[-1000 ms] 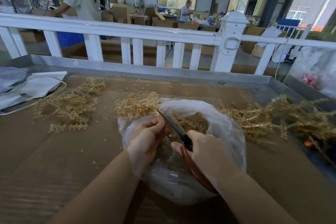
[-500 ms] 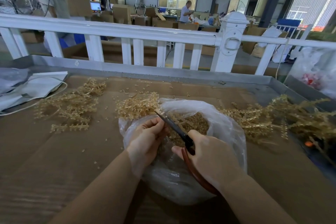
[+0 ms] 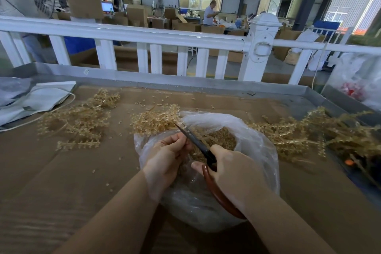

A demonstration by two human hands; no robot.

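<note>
A clear plastic bag (image 3: 255, 142) sits open on the cardboard-covered table, partly filled with small golden plastic pieces (image 3: 218, 140). My right hand (image 3: 233, 169) grips dark scissors (image 3: 195, 142) with red-brown handles, blades closed and pointing up-left over the bag's mouth. My left hand (image 3: 167, 154) is curled at the bag's left rim, fingertips right against the blade; whatever it pinches is hidden by the fingers.
Golden plastic sprigs lie in heaps: one at left (image 3: 78, 117), one behind the bag (image 3: 154, 117), a big one at right (image 3: 321, 132). White bags (image 3: 37, 99) lie far left. A metal table rim (image 3: 185, 82) and white fence (image 3: 144, 33) stand behind. People work beyond it.
Both hands and the scissors stay nearly still over the bag. A person behind the fence at the far left has walked out of view.
</note>
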